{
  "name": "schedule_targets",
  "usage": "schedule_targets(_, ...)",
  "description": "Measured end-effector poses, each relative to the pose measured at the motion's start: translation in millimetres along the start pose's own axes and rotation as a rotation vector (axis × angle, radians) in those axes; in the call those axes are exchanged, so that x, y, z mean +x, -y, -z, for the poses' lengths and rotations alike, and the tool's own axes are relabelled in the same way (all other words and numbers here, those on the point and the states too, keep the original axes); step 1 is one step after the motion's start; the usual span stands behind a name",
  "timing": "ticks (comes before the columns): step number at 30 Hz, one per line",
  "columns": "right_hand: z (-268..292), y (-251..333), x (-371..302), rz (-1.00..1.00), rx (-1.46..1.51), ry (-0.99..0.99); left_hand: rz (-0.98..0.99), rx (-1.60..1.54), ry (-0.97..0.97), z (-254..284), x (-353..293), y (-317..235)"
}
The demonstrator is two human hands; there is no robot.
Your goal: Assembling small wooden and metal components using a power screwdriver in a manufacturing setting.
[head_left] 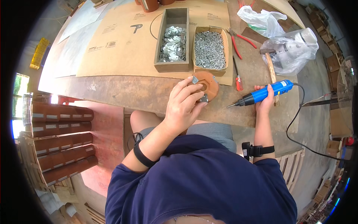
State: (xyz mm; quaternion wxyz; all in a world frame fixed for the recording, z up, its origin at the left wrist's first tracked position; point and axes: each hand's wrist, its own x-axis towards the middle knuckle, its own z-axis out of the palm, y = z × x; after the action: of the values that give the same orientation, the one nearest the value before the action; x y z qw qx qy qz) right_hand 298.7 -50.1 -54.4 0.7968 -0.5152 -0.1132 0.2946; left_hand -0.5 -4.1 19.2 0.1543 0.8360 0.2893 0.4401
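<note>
Table work with disc and driver

On the table (123, 93), near its front edge, the left hand (182, 106) grips the brown disc (207, 85) with metal brackets (194, 79); the right hand (265, 100) clasps the blue driver (263, 94).

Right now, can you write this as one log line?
left hand: holds brown disc | right hand: grips blue screwdriver | screw box: behind

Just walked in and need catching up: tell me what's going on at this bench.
A person at a wooden workbench holds a round brown disc with small metal brackets on it under the left hand. The right hand grips a blue corded electric screwdriver, tip toward the disc. Boxes of brackets and screws sit just behind.
</note>
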Motion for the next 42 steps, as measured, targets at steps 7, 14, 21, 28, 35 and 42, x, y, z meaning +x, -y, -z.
schedule_targets(7, -2.8, 0.9, -1.0, -0.004, 0.037, -0.016, -0.005, 0.001, 0.041, 9.9, 14.2, -2.4)
schedule_targets(14, -2.2, 3.6, -3.2, 0.004, 0.024, -0.02, -0.066, 0.046, 0.162, -7.0, 92.0, 35.1)
schedule_targets(21, -3.1, -0.6, -2.1, 0.028, 0.03, -0.001, 0.166, 0.544, 0.857, -55.3, 126.1, 71.2)
schedule_targets(28, -2.6, 1.1, -3.2, 0.037, 0.018, -0.014, 0.22, 0.566, 1.018, -63.9, 130.6, 71.7)
schedule_targets(35, -1.8, 1.6, -2.3, 0.04, -0.004, 0.022, 0.059, 0.426, 0.586, -51.0, 122.5, 76.1)
schedule_targets(42, 1.8, -2.2, 0.5, 0.043, 0.033, 0.025, 0.097, 0.345, 0.446, -40.3, 116.5, 65.1)
